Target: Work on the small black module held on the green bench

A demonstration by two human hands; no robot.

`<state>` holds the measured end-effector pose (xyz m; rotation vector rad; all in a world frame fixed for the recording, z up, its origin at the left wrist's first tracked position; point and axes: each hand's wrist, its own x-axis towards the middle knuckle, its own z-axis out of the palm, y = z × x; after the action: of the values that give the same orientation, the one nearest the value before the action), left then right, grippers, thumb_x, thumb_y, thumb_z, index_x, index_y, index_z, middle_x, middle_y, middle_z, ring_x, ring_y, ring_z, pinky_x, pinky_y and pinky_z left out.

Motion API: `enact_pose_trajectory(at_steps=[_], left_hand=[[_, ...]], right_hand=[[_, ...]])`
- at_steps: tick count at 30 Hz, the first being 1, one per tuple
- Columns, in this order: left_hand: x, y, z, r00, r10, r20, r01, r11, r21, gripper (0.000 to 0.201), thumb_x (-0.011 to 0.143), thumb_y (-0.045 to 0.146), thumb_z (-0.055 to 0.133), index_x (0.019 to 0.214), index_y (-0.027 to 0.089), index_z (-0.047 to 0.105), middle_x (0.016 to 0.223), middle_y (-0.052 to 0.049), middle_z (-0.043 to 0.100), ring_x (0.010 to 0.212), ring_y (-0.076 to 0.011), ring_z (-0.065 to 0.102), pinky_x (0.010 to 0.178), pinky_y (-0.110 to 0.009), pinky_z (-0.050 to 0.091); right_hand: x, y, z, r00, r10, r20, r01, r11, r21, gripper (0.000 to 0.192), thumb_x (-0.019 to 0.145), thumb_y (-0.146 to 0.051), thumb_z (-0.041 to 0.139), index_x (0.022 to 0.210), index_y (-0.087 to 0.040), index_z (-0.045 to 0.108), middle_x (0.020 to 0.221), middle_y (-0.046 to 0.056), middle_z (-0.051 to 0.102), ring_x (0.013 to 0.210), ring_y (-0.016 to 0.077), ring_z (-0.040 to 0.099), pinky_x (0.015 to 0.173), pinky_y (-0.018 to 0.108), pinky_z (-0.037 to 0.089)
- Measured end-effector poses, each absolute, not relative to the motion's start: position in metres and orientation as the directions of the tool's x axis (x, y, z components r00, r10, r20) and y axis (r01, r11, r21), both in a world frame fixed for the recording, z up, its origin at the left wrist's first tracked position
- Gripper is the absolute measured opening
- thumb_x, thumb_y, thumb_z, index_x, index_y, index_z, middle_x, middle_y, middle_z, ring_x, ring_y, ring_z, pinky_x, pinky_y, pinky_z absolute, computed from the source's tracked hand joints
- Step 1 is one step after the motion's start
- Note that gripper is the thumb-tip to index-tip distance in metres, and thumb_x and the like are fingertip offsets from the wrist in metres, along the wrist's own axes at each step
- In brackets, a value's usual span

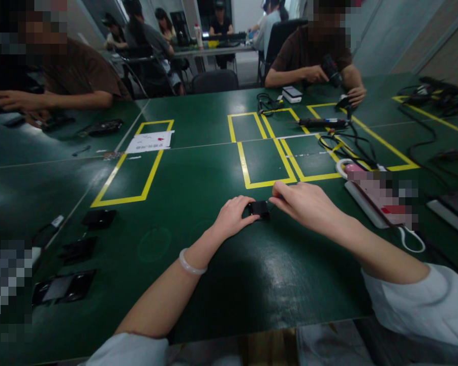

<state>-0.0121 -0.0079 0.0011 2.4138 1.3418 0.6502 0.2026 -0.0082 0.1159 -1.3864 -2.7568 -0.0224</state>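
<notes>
A small black rectangular part (260, 209) lies on the green table in front of me. My left hand (234, 216) grips its left side, thumb along the near edge and fingers along the far edge. Just right of the part, my right hand (299, 198) is closed in a pinch. Something thin and dark shows at its fingertips, pointing toward the part's right end; it is too small to name.
Black parts (99, 218) lie in a column at left. A paper sheet (150, 142) sits by yellow tape outlines. At right are a phone (381, 198), a black pen-like tool (324, 123) and cables. Opposite, a person holds a power drill (331, 70).
</notes>
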Motion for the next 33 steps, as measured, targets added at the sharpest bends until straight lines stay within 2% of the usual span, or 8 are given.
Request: enact_pose_trajectory(at_steps=[6,9,12,14,20,25,27,33], left_hand=[[-0.0129,-0.0069,-0.0002,0.469,0.850,0.241,0.716,-0.526,0.459,0.037,0.087,0.047,0.056,0.113,0.021,0.052,0.107,-0.005,0.061,0.100,-0.0229,0.057,0.085,-0.036,0.045],[-0.0130,-0.0065,-0.0012,0.467,0.850,0.244,0.716,-0.525,0.460,0.036,0.087,0.046,0.057,0.113,0.021,0.052,0.106,-0.005,0.061,0.100,-0.0227,0.057,0.085,-0.036,0.045],[-0.0129,-0.0067,-0.0013,0.464,0.853,0.239,0.720,-0.520,0.459,0.037,0.086,0.046,0.057,0.113,0.021,0.053,0.106,-0.005,0.061,0.100,-0.0229,0.057,0.085,-0.036,0.045],[-0.0129,-0.0070,-0.0012,0.464,0.854,0.236,0.722,-0.519,0.458,0.036,0.086,0.047,0.057,0.113,0.021,0.053,0.107,-0.005,0.061,0.100,-0.0228,0.057,0.086,-0.036,0.045],[-0.0135,-0.0078,-0.0011,0.467,0.851,0.241,0.717,-0.523,0.460,0.036,0.087,0.047,0.057,0.112,0.021,0.053,0.106,-0.005,0.061,0.099,-0.0226,0.057,0.085,-0.036,0.045],[-0.0132,-0.0072,-0.0009,0.466,0.851,0.242,0.717,-0.524,0.460,0.037,0.087,0.046,0.057,0.113,0.021,0.052,0.106,-0.006,0.060,0.099,-0.0228,0.057,0.086,-0.036,0.045],[-0.0132,-0.0069,-0.0013,0.465,0.851,0.242,0.716,-0.523,0.462,0.037,0.087,0.046,0.057,0.113,0.021,0.053,0.107,-0.005,0.060,0.100,-0.0229,0.057,0.086,-0.036,0.045],[-0.0136,-0.0071,-0.0008,0.466,0.850,0.246,0.714,-0.526,0.462,0.037,0.087,0.046,0.057,0.112,0.020,0.053,0.105,-0.005,0.061,0.098,-0.0225,0.057,0.085,-0.036,0.045]], right_hand=[[0.2034,-0.0113,0.1184,-0.636,0.770,0.053,0.766,0.638,-0.077,0.015,0.092,-0.027,0.038,0.101,-0.019,0.047,0.077,0.003,0.065,0.067,0.0188,0.061,0.055,0.027,0.027],[0.2032,-0.0120,0.1193,-0.626,0.778,0.057,0.773,0.629,-0.085,0.015,0.092,-0.032,0.039,0.098,-0.020,0.047,0.076,0.003,0.065,0.067,0.0189,0.061,0.056,0.027,0.027],[0.2029,-0.0097,0.1176,-0.605,0.795,0.042,0.794,0.607,-0.044,0.022,0.094,-0.039,0.037,0.095,-0.021,0.048,0.073,0.003,0.064,0.065,0.0196,0.061,0.055,0.027,0.025],[0.2031,-0.0081,0.1165,-0.598,0.801,0.025,0.801,0.598,-0.029,0.021,0.095,-0.036,0.035,0.096,-0.021,0.049,0.072,0.003,0.065,0.064,0.0195,0.060,0.054,0.027,0.024],[0.2038,-0.0094,0.1193,-0.624,0.780,0.046,0.774,0.625,-0.100,0.014,0.091,-0.027,0.039,0.101,-0.020,0.046,0.075,0.002,0.064,0.065,0.0183,0.061,0.055,0.027,0.027],[0.2031,-0.0090,0.1185,-0.595,0.803,0.036,0.802,0.596,-0.037,0.020,0.094,-0.038,0.037,0.095,-0.021,0.048,0.071,0.002,0.064,0.062,0.0193,0.060,0.053,0.027,0.024],[0.2037,-0.0080,0.1169,-0.598,0.801,0.029,0.801,0.599,-0.028,0.020,0.095,-0.036,0.035,0.095,-0.021,0.048,0.070,0.002,0.064,0.061,0.0190,0.059,0.053,0.027,0.024],[0.2059,-0.0083,0.1165,-0.619,0.783,0.054,0.772,0.620,-0.140,0.016,0.090,-0.028,0.040,0.103,-0.019,0.046,0.076,0.002,0.065,0.063,0.0165,0.059,0.054,0.026,0.028]])
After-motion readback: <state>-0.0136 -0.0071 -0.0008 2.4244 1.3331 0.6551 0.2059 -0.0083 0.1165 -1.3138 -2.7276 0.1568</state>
